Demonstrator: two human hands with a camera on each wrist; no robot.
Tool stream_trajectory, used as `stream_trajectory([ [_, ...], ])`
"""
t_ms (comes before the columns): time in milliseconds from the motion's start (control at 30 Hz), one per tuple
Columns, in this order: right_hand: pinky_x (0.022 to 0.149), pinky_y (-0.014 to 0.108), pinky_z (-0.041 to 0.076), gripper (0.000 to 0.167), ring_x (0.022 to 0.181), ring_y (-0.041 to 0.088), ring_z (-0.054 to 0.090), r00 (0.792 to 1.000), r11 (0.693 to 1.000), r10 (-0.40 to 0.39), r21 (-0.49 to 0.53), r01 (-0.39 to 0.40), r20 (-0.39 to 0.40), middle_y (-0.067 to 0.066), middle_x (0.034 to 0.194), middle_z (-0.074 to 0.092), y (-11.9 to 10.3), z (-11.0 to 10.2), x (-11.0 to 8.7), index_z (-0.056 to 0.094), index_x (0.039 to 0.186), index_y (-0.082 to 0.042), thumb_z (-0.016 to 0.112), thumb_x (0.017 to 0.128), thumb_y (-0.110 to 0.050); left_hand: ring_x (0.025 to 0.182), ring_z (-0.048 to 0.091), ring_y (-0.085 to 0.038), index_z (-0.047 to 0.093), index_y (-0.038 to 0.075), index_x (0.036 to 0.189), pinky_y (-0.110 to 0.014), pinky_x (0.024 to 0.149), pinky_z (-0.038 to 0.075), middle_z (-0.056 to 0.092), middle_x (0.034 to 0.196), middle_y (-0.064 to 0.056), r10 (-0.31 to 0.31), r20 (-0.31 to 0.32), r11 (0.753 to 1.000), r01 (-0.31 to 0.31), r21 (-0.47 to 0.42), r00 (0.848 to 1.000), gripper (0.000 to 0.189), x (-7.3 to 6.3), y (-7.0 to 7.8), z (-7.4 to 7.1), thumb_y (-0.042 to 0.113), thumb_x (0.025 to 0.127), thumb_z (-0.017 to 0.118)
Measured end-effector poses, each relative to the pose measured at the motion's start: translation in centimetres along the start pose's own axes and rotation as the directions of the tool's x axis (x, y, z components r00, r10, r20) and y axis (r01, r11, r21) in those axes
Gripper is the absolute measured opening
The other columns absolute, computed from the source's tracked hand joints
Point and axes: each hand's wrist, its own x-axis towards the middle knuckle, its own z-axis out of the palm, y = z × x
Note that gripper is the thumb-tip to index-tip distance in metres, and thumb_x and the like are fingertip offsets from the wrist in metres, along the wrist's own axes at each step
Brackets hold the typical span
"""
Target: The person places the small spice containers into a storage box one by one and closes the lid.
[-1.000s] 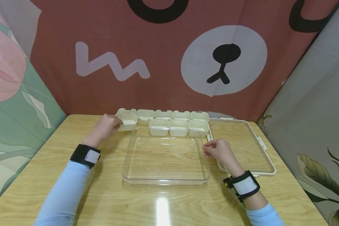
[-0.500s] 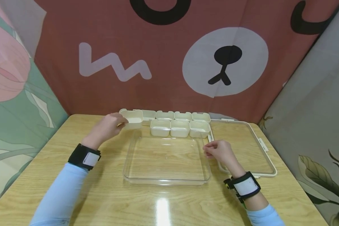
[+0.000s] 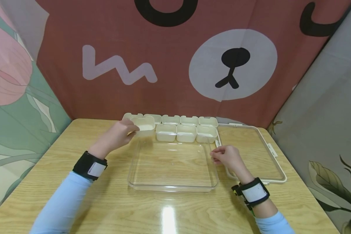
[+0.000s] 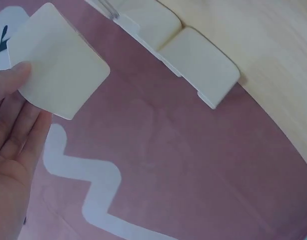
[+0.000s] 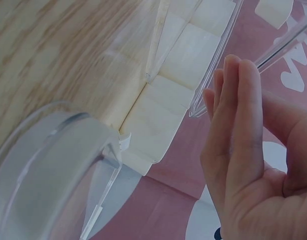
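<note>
My left hand (image 3: 119, 134) pinches a small cream plastic box (image 3: 146, 132) by its left side, raised at the left back near the far-left corner of a large clear plastic bin (image 3: 173, 188). In the left wrist view the thumb lies against the wall of the held box (image 4: 61, 65), well apart from the boxes on the table. At the bin's right side, my right hand (image 3: 227, 156) pinches the rim between thumb and fingertips. The right wrist view shows the straightened fingers (image 5: 243, 110) at the rim, the thumb partly behind them.
Two rows of matching cream boxes (image 3: 186, 134) stand behind the bin, against the brown bear-print cloth (image 3: 163, 94). A clear lid with a white frame (image 3: 280, 179) and side clips lies flat on the wooden table (image 3: 128, 208) at the right.
My left hand has lifted the cream box from the left end of the front row and carried it rightward, toward the bin's far-left corner. The right hand has stayed at the rim.
</note>
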Motion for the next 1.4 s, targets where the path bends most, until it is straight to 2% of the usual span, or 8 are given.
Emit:
stream_trajectory([
  [267, 0.065, 0.036, 0.058, 0.019, 0.064, 0.014, 0.068, 1.0, 1.0, 0.002, 0.02, -0.002, 0.008, 0.013, 0.079, 0.07, 0.0, 0.0, 0.0, 0.069, 0.096, 0.005, 0.065, 0.089, -0.012, 0.07, 0.055, -0.015, 0.073, 0.005, 0.084, -0.027, 0.063, 0.049, 0.062, 0.074, -0.003, 0.102, 0.003, 0.995, -0.102, 0.013, 0.995, 0.013, 0.1, 1.4, 1.1, -0.003, 0.074, 0.075],
  [500, 0.064, 0.034, 0.058, 0.019, 0.065, 0.014, 0.068, 1.0, 0.999, 0.015, 0.032, -0.016, 0.007, 0.012, 0.08, 0.07, 0.1, 0.0, 0.0, 0.069, 0.097, 0.005, 0.065, 0.089, -0.012, 0.066, 0.048, -0.01, 0.071, 0.007, 0.079, -0.023, 0.059, 0.045, 0.056, 0.069, 0.001, 0.132, 0.034, 0.991, -0.132, -0.029, 0.991, 0.014, -0.1, 2.1, 2.2, -0.005, 0.073, 0.074],
  [700, 0.064, 0.035, 0.058, 0.019, 0.064, 0.014, 0.068, 1.0, 1.0, 0.013, 0.029, -0.013, 0.003, 0.012, 0.079, 0.07, 0.2, 0.0, 0.0, 0.069, 0.097, 0.005, 0.065, 0.089, -0.012, 0.063, 0.044, -0.009, 0.067, 0.008, 0.073, -0.022, 0.057, 0.041, 0.05, 0.065, 0.003, 0.166, 0.056, 0.986, -0.164, -0.045, 0.985, 0.017, -0.3, 1.8, 3.1, -0.009, 0.073, 0.07],
  [867, 0.064, 0.035, 0.058, 0.019, 0.064, 0.014, 0.068, 1.0, 0.999, 0.013, 0.029, -0.013, 0.003, 0.013, 0.08, 0.071, 0.2, 0.0, 0.0, 0.069, 0.097, 0.005, 0.065, 0.089, -0.013, 0.064, 0.041, -0.01, 0.066, 0.009, 0.072, -0.022, 0.058, 0.039, 0.048, 0.064, 0.004, 0.158, 0.095, 0.987, -0.155, -0.04, 0.983, 0.019, -0.4, 1.4, 3.6, -0.01, 0.073, 0.069],
  [1167, 0.066, 0.036, 0.058, 0.02, 0.065, 0.014, 0.068, 1.0, 0.999, 0.013, 0.05, -0.014, 0.019, 0.013, 0.08, 0.071, 0.1, -0.2, 0.0, 0.068, 0.097, 0.005, 0.065, 0.089, -0.012, 0.067, 0.048, -0.009, 0.07, 0.009, 0.079, -0.024, 0.06, 0.046, 0.057, 0.07, 0.002, 0.129, 0.166, 0.991, -0.124, -0.042, 0.978, 0.015, -0.6, 1.0, 3.8, -0.005, 0.074, 0.073],
  [1400, 0.066, 0.037, 0.058, 0.02, 0.065, 0.014, 0.069, 1.0, 0.999, 0.013, 0.052, -0.015, 0.028, 0.013, 0.08, 0.071, 0.2, -0.2, 0.0, 0.068, 0.098, 0.005, 0.064, 0.089, -0.012, 0.064, 0.043, -0.008, 0.066, 0.009, 0.075, -0.02, 0.057, 0.041, 0.051, 0.067, 0.003, 0.141, 0.206, 0.99, -0.136, -0.039, 0.968, 0.014, -0.6, 0.9, 4.0, -0.004, 0.075, 0.073],
])
